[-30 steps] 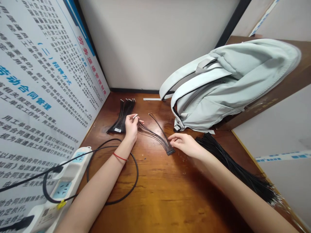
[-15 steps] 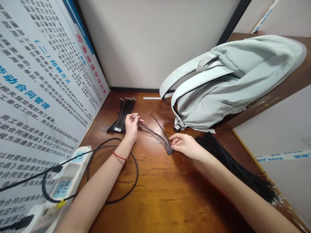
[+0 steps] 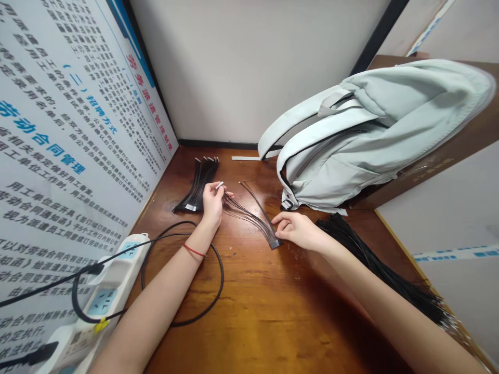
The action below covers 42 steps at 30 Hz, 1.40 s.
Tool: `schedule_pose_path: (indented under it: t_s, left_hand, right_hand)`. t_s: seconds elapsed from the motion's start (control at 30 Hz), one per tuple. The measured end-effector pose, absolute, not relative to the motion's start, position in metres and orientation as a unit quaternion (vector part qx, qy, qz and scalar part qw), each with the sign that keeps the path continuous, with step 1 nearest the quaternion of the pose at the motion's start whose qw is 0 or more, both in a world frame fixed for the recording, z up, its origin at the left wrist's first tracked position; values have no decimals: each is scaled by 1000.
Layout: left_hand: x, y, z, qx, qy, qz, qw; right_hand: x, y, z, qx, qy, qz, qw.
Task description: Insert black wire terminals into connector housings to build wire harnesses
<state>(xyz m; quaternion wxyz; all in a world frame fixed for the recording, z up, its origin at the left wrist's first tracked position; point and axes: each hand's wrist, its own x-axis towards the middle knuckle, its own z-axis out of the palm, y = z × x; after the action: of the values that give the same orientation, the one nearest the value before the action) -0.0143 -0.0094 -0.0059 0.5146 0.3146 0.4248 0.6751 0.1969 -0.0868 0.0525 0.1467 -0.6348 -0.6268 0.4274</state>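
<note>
A flat wire harness of thin dark wires stretches across the table between my hands. My left hand is closed on its far left end, where a small white connector sticks up above the fingertips. Two wires split off from the rest and lie apart, pointing away from me. My right hand has its fingers curled and its fingertips at the harness's black banded end. Just left of my left hand lies a bundle of similar dark harnesses with light-coloured tips.
A thick bunch of black wires lies beside my right forearm. At the back right stands a pale backpack against a brown cardboard box. On the left are a white power strip and a looped black cable.
The whole view has shifted slightly. Both hands keep nearly the same places on the harness, and the wires lie almost as before.
</note>
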Motion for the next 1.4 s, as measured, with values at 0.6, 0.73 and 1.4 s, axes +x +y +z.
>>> schedule_pose_path:
  t_s: [0.6, 0.73, 1.4]
  left_hand:
    - [-11, -12, 0, 299, 420, 668, 537]
    - [-11, -11, -1, 308, 418, 666, 536]
    - [-9, -9, 0, 312, 443, 654, 527]
  right_hand:
    - [184, -92, 50, -675, -673, 280, 115]
    - [178, -90, 53, -677, -697, 221, 83]
    - [102, 3, 47, -628, -760, 147, 76]
